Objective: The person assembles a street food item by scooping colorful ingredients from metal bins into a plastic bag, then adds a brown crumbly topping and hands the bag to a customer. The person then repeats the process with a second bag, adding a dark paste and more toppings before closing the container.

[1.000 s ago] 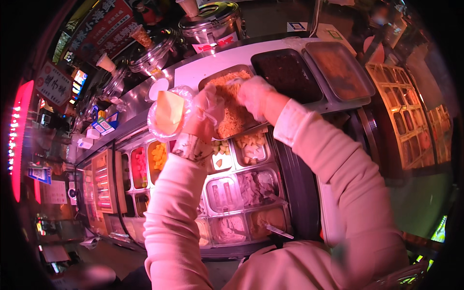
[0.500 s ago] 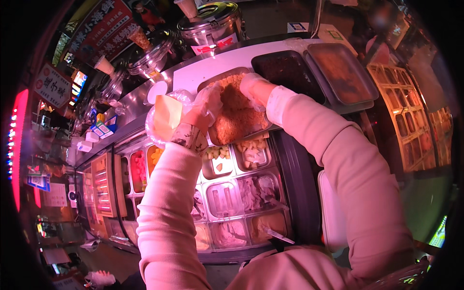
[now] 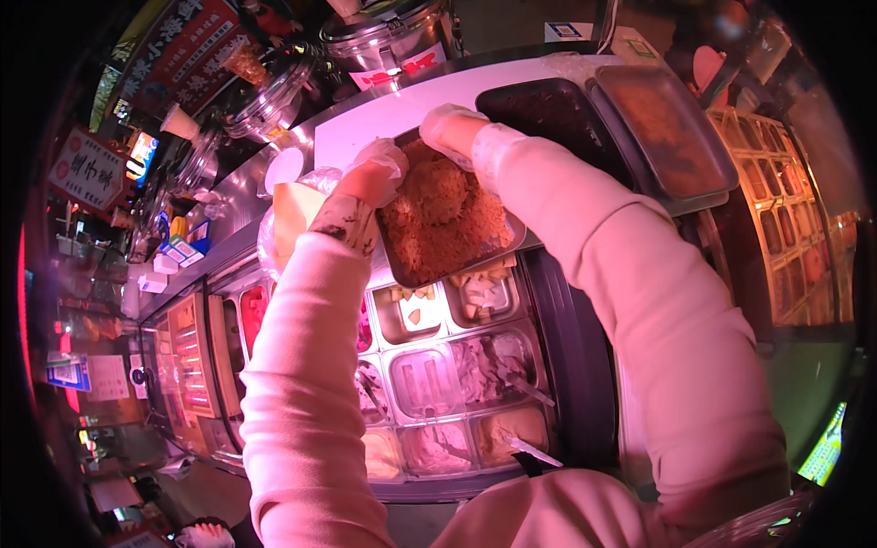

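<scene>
- My left hand (image 3: 375,173), gloved, clamps a clear bag (image 3: 292,215) holding a pale wrap.
- My right hand (image 3: 449,128), gloved, presses closed onto brown crumbs in the metal tray (image 3: 402,274).

Steel tubs of toppings (image 3: 452,384) sit below two dark trays (image 3: 671,128).

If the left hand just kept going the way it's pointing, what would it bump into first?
Probably the tray of brown crumbs: the gloved left hand points up and slightly right, at the tray's near-left edge. Depth is unclear; it may pass over onto the white counter.
</scene>
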A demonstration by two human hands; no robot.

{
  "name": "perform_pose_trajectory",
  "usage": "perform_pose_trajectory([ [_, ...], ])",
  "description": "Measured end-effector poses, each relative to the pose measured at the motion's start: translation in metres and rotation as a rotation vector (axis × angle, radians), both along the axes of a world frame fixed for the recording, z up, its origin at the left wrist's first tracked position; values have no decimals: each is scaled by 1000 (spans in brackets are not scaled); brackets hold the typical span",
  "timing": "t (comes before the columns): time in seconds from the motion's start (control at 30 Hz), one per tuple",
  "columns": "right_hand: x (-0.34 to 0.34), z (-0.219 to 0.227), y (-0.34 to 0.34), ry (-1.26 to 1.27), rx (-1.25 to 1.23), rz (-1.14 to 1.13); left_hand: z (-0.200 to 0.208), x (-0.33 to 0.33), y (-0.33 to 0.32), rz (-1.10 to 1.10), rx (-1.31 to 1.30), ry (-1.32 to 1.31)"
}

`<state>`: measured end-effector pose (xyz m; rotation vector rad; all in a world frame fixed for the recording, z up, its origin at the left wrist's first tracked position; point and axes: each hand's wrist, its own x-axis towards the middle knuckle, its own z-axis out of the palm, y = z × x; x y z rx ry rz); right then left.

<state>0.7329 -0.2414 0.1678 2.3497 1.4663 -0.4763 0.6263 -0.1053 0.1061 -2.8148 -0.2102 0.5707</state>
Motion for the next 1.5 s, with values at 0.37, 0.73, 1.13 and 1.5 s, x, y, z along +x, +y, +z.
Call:
perform_pose_trajectory([
  [0.37,-4,40,-74,727,520,-616,58,-6,-32,-75,-892,-141],
  [0.73,-29,23,-144,1257,336,-744,45,-42,-51,97,-894,-95],
  [1.13,-60,15,-96,918,618,-1053,53,-29,-123,-32,-134,-65],
  [1.5,-69,19,-151,1406,1174,-1111,48,-76,-157,474,-1162,-1134],
])
